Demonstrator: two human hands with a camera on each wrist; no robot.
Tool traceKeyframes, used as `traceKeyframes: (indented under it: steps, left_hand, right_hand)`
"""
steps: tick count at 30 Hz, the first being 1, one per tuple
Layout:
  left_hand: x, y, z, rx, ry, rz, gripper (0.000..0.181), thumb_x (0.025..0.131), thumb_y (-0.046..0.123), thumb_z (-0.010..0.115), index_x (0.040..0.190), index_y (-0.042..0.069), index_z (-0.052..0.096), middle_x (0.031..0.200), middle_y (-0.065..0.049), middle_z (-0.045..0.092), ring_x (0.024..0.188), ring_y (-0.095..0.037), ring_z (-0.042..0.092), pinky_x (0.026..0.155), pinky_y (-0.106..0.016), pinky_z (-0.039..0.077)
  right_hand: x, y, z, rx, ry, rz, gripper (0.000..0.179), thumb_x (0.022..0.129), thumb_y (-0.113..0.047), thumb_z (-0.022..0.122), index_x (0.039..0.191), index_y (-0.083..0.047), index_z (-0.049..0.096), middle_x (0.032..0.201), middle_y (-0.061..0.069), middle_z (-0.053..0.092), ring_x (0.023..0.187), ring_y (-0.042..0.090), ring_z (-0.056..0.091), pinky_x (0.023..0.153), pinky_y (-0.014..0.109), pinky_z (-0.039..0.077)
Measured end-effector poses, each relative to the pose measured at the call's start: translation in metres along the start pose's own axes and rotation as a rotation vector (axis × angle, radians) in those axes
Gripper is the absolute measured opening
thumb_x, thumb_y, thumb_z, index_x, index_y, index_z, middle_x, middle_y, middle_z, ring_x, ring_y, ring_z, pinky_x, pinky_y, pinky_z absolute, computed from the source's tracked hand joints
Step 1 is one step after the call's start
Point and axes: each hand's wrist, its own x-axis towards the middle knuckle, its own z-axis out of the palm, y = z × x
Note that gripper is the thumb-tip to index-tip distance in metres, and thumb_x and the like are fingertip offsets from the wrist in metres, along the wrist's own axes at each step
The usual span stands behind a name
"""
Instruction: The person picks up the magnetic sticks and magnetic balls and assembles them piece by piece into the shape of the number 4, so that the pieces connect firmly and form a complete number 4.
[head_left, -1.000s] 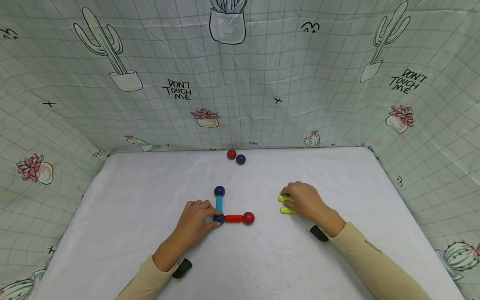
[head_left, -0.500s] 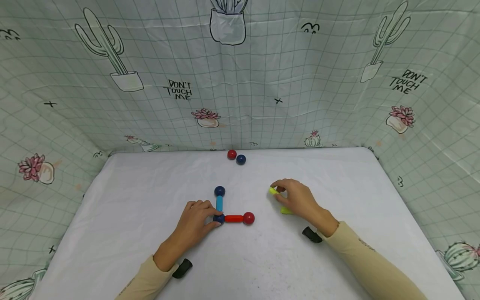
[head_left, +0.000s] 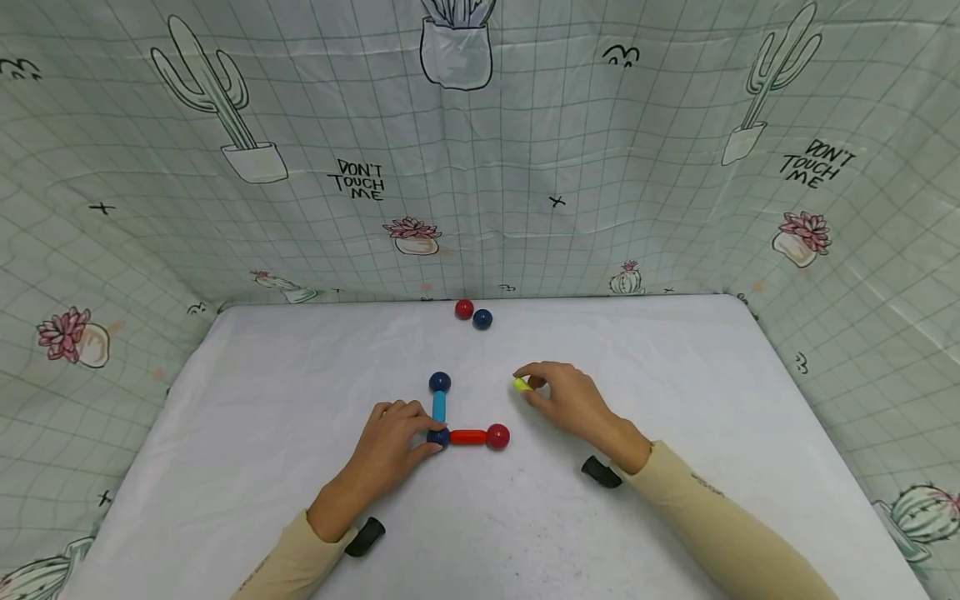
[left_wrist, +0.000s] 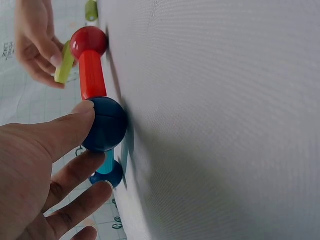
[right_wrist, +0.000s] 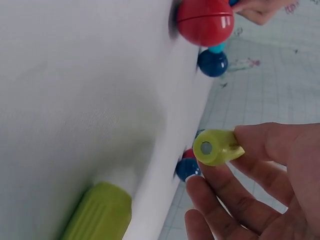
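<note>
My left hand (head_left: 393, 442) pinches the dark blue ball (left_wrist: 105, 124) at the corner of an L-shaped piece between thumb and fingers. From that ball a red rod (head_left: 468, 437) runs right to a red ball (head_left: 498, 437). A light blue rod (head_left: 438, 407) leads away to a second dark blue ball (head_left: 439, 382). To the right, my right hand (head_left: 573, 404) holds a yellow-green rod (right_wrist: 216, 147) by thumb and fingers, its end showing a round grey metal spot. Another yellow-green rod (right_wrist: 100, 215) lies on the table, hidden behind the right hand in the head view.
A loose red ball (head_left: 464, 309) and a loose dark blue ball (head_left: 482, 319) sit side by side at the back edge of the white-covered table (head_left: 300, 358). Behind hangs a checked cloth (head_left: 495, 167) printed with cacti.
My right hand has picked up one yellow-green rod from beside the other and carried it left, towards the L-shaped piece. The left hand has stayed in place on the corner ball.
</note>
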Motion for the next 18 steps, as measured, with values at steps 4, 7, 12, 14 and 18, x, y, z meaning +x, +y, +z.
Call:
traceKeyframes:
  steps: [4, 7, 12, 14, 18]
  left_hand:
    - [-0.001, -0.001, 0.0, -0.01, -0.001, 0.001, 0.028, 0.081, 0.017, 0.092, 0.108, 0.014, 0.084, 0.089, 0.004, 0.066, 0.089, -0.018, 0.062, 0.093, -0.045, 0.046]
    - [0.0, -0.002, 0.001, -0.019, -0.006, -0.006, 0.028, 0.082, 0.017, 0.092, 0.108, 0.014, 0.084, 0.09, 0.005, 0.066, 0.089, -0.019, 0.061, 0.093, -0.045, 0.045]
    - [0.001, -0.002, 0.002, -0.009, -0.008, -0.009, 0.028, 0.082, 0.018, 0.092, 0.108, 0.015, 0.084, 0.089, 0.005, 0.065, 0.088, -0.018, 0.06, 0.093, -0.045, 0.046]
    - [0.001, -0.002, 0.002, -0.008, -0.011, -0.011, 0.027, 0.082, 0.018, 0.092, 0.108, 0.015, 0.084, 0.089, 0.005, 0.065, 0.088, -0.018, 0.06, 0.093, -0.045, 0.046]
    - [0.001, -0.003, 0.002, -0.016, -0.012, -0.012, 0.027, 0.083, 0.019, 0.092, 0.108, 0.015, 0.084, 0.089, 0.004, 0.065, 0.088, -0.018, 0.06, 0.094, -0.045, 0.046]
  right_hand:
    - [0.003, -0.004, 0.003, 0.038, 0.003, 0.008, 0.025, 0.093, -0.009, 0.079, 0.119, -0.009, 0.078, 0.095, 0.004, 0.077, 0.089, 0.021, 0.071, 0.075, 0.039, 0.057]
    - [0.007, -0.006, 0.006, 0.081, 0.004, 0.017, 0.024, 0.093, -0.01, 0.08, 0.116, -0.009, 0.077, 0.088, 0.0, 0.076, 0.084, 0.017, 0.07, 0.074, 0.037, 0.054]
    - [0.012, -0.009, 0.01, 0.154, -0.007, 0.06, 0.023, 0.093, -0.011, 0.08, 0.115, -0.006, 0.076, 0.084, -0.002, 0.074, 0.079, 0.013, 0.067, 0.07, 0.033, 0.052]
    - [0.014, -0.01, 0.012, 0.174, -0.013, 0.082, 0.023, 0.093, -0.011, 0.08, 0.114, -0.005, 0.076, 0.084, -0.002, 0.074, 0.078, 0.012, 0.066, 0.067, 0.031, 0.051]
    - [0.016, -0.01, 0.016, 0.215, -0.022, 0.117, 0.022, 0.093, -0.009, 0.079, 0.113, -0.004, 0.076, 0.085, 0.0, 0.076, 0.076, 0.011, 0.065, 0.065, 0.028, 0.05]
